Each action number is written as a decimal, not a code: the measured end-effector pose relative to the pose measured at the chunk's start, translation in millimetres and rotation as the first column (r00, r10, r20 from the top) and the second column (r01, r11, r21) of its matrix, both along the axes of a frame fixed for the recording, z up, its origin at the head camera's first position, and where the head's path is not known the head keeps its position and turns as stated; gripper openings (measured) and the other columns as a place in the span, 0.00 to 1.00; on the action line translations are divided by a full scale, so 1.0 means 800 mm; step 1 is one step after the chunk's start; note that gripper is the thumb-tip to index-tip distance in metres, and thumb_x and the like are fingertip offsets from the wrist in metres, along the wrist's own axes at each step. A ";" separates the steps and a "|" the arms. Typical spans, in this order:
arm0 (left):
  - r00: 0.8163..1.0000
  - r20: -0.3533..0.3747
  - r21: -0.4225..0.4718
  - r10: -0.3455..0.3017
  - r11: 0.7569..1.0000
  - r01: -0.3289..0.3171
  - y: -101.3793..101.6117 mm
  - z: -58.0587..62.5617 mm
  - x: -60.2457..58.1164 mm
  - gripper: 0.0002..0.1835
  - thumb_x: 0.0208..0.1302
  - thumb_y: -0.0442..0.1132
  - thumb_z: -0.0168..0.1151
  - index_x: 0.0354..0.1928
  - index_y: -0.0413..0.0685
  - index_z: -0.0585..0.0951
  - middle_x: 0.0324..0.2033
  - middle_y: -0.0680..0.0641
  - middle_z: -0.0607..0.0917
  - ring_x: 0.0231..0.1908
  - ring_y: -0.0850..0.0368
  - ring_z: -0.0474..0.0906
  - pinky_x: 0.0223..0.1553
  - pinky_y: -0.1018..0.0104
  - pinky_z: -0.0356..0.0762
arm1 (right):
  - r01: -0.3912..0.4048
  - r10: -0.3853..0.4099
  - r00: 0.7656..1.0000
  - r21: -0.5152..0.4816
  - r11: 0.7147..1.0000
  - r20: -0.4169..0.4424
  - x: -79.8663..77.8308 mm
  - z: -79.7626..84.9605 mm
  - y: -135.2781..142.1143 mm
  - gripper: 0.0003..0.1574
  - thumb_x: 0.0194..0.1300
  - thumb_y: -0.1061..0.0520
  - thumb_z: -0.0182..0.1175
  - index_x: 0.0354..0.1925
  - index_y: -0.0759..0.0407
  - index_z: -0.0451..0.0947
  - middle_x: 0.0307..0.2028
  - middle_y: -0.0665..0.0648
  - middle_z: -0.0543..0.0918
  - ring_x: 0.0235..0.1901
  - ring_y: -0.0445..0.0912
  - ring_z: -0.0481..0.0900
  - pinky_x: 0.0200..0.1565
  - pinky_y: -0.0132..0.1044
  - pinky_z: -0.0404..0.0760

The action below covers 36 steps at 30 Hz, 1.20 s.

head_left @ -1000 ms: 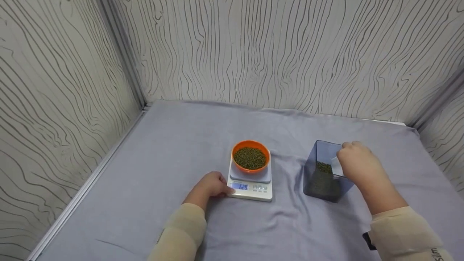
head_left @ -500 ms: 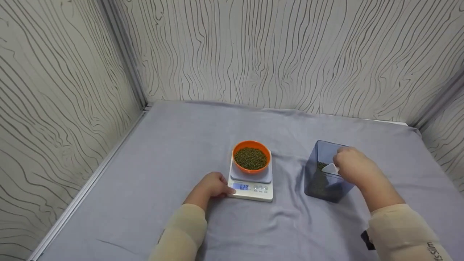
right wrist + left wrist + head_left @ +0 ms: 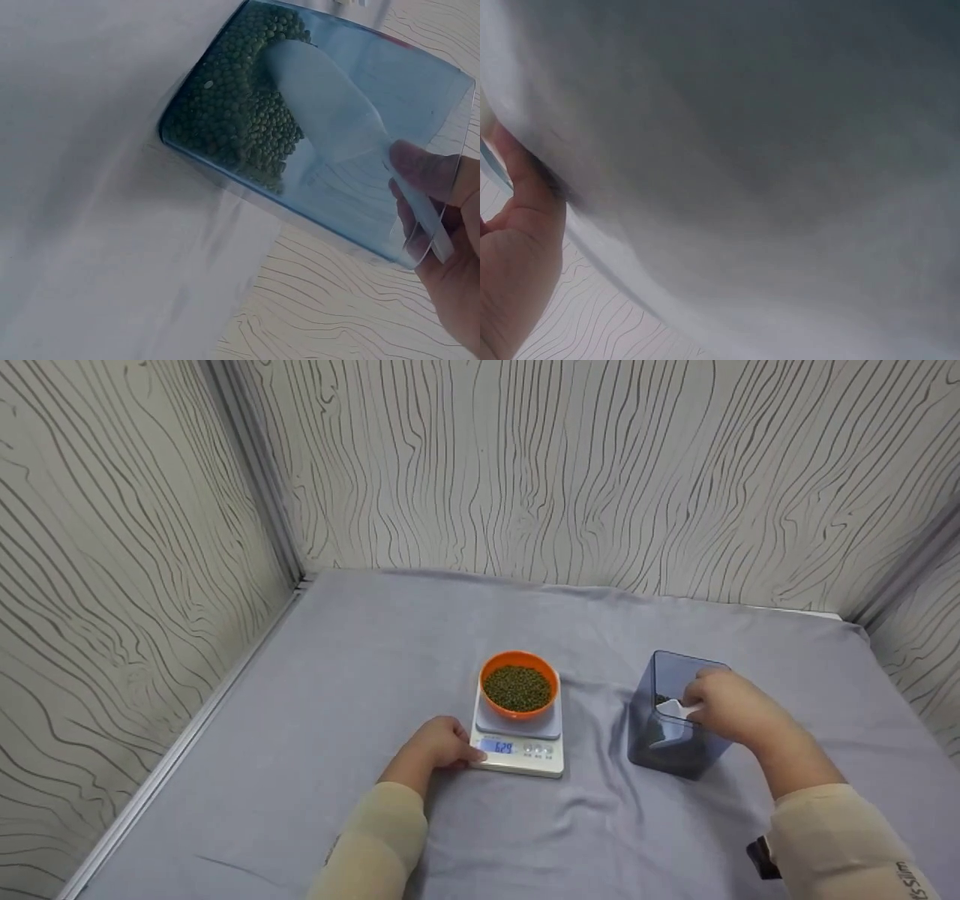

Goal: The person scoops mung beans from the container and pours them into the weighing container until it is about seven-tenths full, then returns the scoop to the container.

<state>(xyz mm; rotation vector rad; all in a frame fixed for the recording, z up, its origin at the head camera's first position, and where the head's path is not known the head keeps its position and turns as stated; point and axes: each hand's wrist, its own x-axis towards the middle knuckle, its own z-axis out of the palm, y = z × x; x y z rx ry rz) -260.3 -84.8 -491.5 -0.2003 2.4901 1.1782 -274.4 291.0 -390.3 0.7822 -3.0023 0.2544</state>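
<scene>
My right hand (image 3: 731, 703) grips the handle of a white scoop (image 3: 670, 709) at the mouth of a clear bluish, tall container (image 3: 641, 727). In the right wrist view, thumb and fingers close round the handle, and the scoop's tip touches the green mung beans (image 3: 247, 97) inside. My left hand (image 3: 439, 741) holds the left front corner of a white kitchen scale (image 3: 525, 765), thumb on its top near the lit display. An orange bowl (image 3: 517, 714) of mung beans sits on the scale, which appears to read 629. The left wrist view shows mostly blurred grey cloth beside the hand.
A grey-lavender cloth (image 3: 360, 660) with wrinkles covers the table. Wood-grain patterned panels (image 3: 525, 472) stand behind and at both sides. The container stands to the right of the scale, with a strip of cloth between them.
My right hand has lowered the scoop, tilting it and moving it left and down into the container. The left hand, scale, bowl and displayed number look the same.
</scene>
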 end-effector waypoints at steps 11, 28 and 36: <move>1.000 -0.001 0.017 -0.012 1.000 0.012 -0.001 -0.002 0.000 0.17 0.43 0.42 0.73 0.27 0.45 0.73 0.21 0.49 0.74 0.25 0.57 0.70 0.26 0.67 0.68 | 0.024 -0.021 1.000 -0.125 0.992 0.018 0.006 -0.005 0.009 0.03 0.48 0.65 0.65 0.23 0.60 0.80 0.22 0.49 0.74 0.25 0.43 0.69 0.29 0.39 0.71; 1.000 -0.013 0.016 -0.019 1.000 0.019 -0.002 0.000 0.001 0.17 0.43 0.41 0.73 0.26 0.45 0.72 0.21 0.49 0.74 0.24 0.57 0.70 0.26 0.68 0.68 | 0.078 -0.083 0.996 -0.199 0.977 -0.017 0.021 0.004 0.032 0.05 0.49 0.60 0.67 0.28 0.59 0.81 0.26 0.50 0.77 0.28 0.43 0.71 0.32 0.40 0.71; 1.000 -0.002 0.032 -0.011 0.999 0.011 -0.001 0.001 0.002 0.17 0.44 0.41 0.73 0.27 0.45 0.72 0.21 0.49 0.74 0.24 0.57 0.71 0.26 0.68 0.69 | 0.149 -0.159 0.987 -0.296 0.943 -0.011 0.030 0.001 0.049 0.10 0.49 0.56 0.69 0.32 0.58 0.83 0.29 0.51 0.79 0.28 0.34 0.69 0.30 0.31 0.71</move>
